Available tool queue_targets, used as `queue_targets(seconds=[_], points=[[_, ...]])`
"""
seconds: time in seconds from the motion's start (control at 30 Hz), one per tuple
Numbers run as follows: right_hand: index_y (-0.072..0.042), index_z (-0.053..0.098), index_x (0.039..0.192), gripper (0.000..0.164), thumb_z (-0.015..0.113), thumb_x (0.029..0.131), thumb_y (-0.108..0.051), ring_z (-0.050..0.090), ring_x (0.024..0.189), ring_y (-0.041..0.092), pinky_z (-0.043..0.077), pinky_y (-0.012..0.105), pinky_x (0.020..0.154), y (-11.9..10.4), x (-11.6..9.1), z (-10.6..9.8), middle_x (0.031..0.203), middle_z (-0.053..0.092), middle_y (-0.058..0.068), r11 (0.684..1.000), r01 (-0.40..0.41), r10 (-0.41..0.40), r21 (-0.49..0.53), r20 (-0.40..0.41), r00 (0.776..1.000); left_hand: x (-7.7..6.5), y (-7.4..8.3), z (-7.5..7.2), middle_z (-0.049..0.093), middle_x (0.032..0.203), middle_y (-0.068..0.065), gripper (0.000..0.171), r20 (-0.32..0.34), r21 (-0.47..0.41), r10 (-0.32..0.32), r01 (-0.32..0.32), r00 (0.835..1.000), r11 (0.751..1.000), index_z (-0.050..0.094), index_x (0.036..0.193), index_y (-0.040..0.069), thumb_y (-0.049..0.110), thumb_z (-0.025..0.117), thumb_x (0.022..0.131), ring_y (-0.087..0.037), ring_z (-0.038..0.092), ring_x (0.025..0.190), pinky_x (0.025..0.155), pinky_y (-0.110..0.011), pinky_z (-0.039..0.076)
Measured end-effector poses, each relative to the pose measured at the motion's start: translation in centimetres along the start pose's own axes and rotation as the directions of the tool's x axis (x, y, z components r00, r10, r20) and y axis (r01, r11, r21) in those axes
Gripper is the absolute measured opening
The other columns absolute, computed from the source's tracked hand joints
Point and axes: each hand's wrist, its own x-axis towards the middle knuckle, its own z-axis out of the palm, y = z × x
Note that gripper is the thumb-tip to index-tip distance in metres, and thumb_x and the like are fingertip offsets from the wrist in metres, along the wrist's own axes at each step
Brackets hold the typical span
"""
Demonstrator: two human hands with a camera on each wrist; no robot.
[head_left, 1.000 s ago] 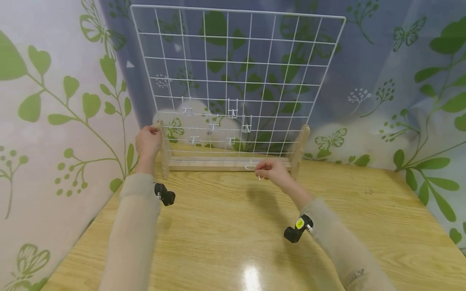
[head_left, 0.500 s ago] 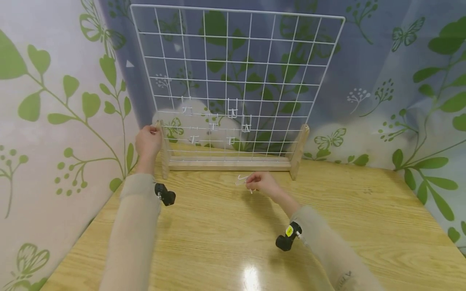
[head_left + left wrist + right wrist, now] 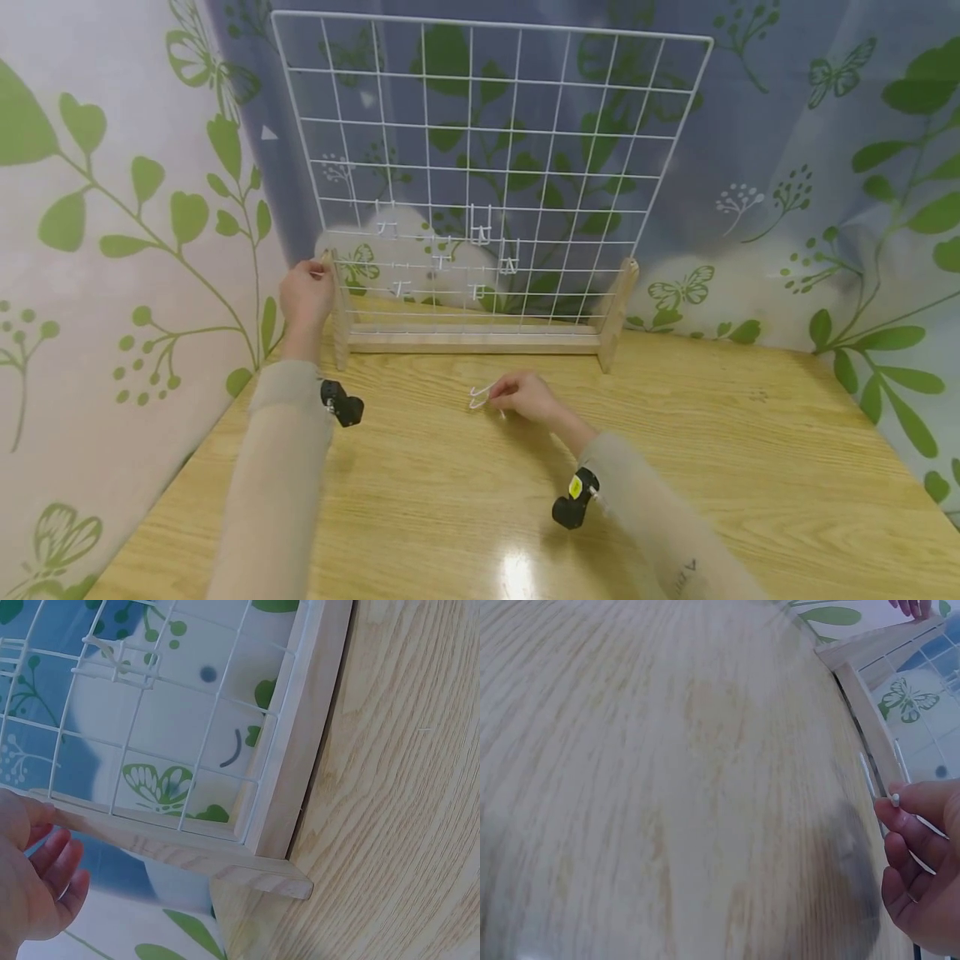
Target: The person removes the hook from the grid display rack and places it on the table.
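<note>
In the head view my left hand [image 3: 306, 296] grips the top of the left post [image 3: 340, 321] of a wooden stand. Thumb and forefinger pinch the post's end in the left wrist view, the other fingers [image 3: 58, 862] loosely bent. A white wire grid panel [image 3: 472, 24] stands upright in that stand. In front of it, over the table, my right hand [image 3: 527, 395] pinches a white wire hook [image 3: 477, 402] between thumb and fingertips. Its prongs point left; a small white tip [image 3: 895, 799] pokes out by the thumb in the right wrist view.
Several white hooks, among them one wire hook [image 3: 480, 233], hang on the grid's lower half. The stand's crossbar [image 3: 472, 343] and right post [image 3: 617, 317] rest on the wood-grain table [image 3: 420, 483]. A leaf-printed cloth [image 3: 787, 167] hangs behind and at the sides.
My right hand has moved left and toward me with the hook, from the stand's crossbar to over the table in front of it. The left hand has stayed on the post.
</note>
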Motion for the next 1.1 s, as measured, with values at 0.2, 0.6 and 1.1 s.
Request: queue_targets(seconds=[0.2, 0.6, 1.1], points=[[0.001, 0.068, 0.087, 0.011, 0.07, 0.079, -0.005, 0.05, 0.068, 0.007, 0.041, 0.022, 0.064, 0.17, 0.0, 0.42, 0.078, 0.065, 0.003, 0.997, 0.059, -0.059, -0.041, 0.017, 0.998, 0.01, -0.1, 0.24, 0.061, 0.108, -0.016, 0.034, -0.021, -0.004, 0.004, -0.004, 1.0, 1.0, 0.059, 0.112, 0.002, 0.027, 0.044, 0.094, -0.034, 0.055, 0.099, 0.086, -0.043, 0.041], [0.002, 0.068, 0.086, 0.009, 0.069, 0.079, -0.004, 0.05, 0.063, 0.005, 0.041, 0.02, 0.059, 0.67, 0.07, 0.68, 0.077, 0.066, 0.004, 0.993, 0.094, -0.09, -0.068, 0.053, 0.994, -0.13, 0.02, 0.33, 0.061, 0.107, -0.015, 0.032, -0.037, -0.011, 0.003, -0.004, 0.999, 1.0, 0.059, 0.111, 0.002, 0.025, 0.048, 0.093, -0.033, 0.055, 0.098, 0.086, -0.042, 0.04], [0.001, 0.068, 0.085, 0.007, 0.067, 0.079, -0.002, 0.052, 0.068, 0.006, 0.043, 0.021, 0.063, 0.34, -0.23, 0.28, 0.079, 0.067, 0.006, 0.979, 0.13, -0.116, -0.157, 0.096, 0.989, 0.0, 0.02, 0.46, 0.06, 0.107, -0.017, 0.031, -0.033, -0.007, 0.002, -0.002, 0.999, 1.0, 0.058, 0.111, 0.0, 0.022, 0.047, 0.093, -0.034, 0.055, 0.098, 0.086, -0.043, 0.041]])
